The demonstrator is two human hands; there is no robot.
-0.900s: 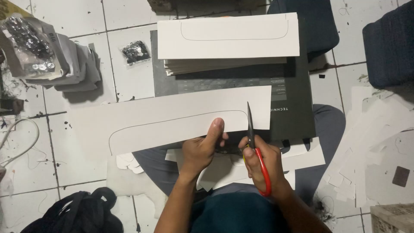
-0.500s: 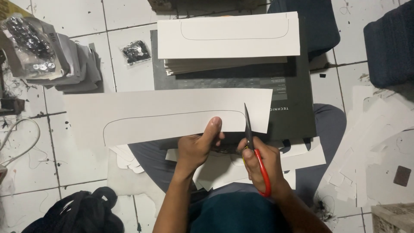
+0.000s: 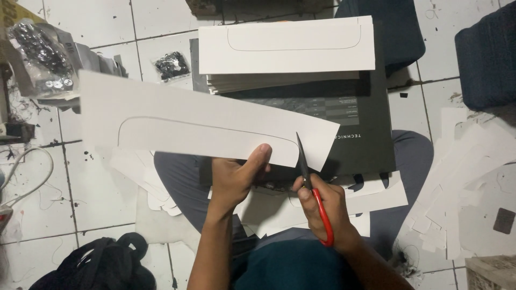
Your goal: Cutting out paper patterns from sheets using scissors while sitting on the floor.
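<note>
Grip of left hand pinches card sheet above tiled floor.

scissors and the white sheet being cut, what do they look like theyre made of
The scissors: dark blades, probably metal, with glossy red handle loops that look like moulded plastic. The white sheet: thin card or stiff paper, matte, judging by how it stays nearly flat while held only at its lower edge by the left hand; a thin drawn outline shows on it. The right hand works the scissors.
</note>
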